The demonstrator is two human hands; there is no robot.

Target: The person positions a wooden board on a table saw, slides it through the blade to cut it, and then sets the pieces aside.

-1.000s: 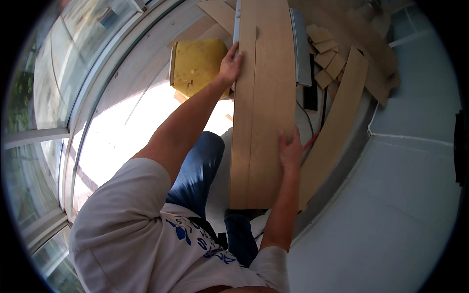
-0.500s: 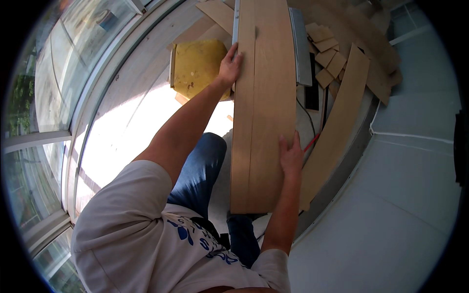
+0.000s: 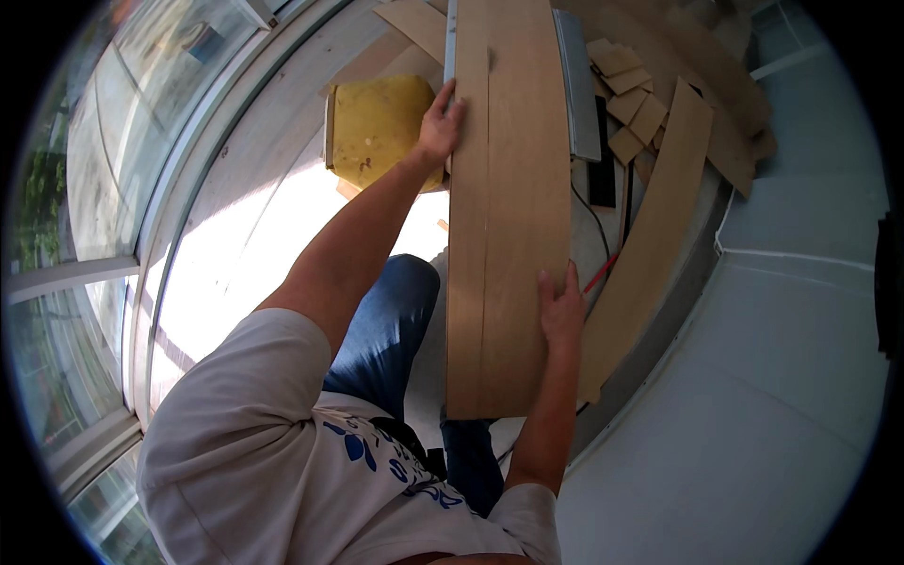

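Observation:
A long light-brown wood plank (image 3: 523, 207) stretches away from me over my lap. A thin dark lengthwise line runs along it, setting off a narrower strip at its left; whether that is a cut or a joint I cannot tell. My left hand (image 3: 440, 122) holds the plank's left edge farther out, fingers pointing away. Nearer to me, my right hand (image 3: 562, 306) grips the right edge, its thumb on the top face and some fingers hidden. Grey metal (image 3: 577, 89) shows beside the plank's far right side, and a narrow metal strip (image 3: 450, 42) beside its far left.
Left of the plank stands a yellow container (image 3: 381, 127). At the right lie a long curved-looking board (image 3: 650, 245), several small wood offcuts (image 3: 626, 94), a black strip (image 3: 603, 179) and a red stick-like thing (image 3: 600, 273). Glass windows (image 3: 75, 320) line the left; a pale wall (image 3: 744, 377) the right.
The plank's near end has come slightly toward me. My left hand has shifted a little to the left and away, and my right hand has dropped slightly nearer.

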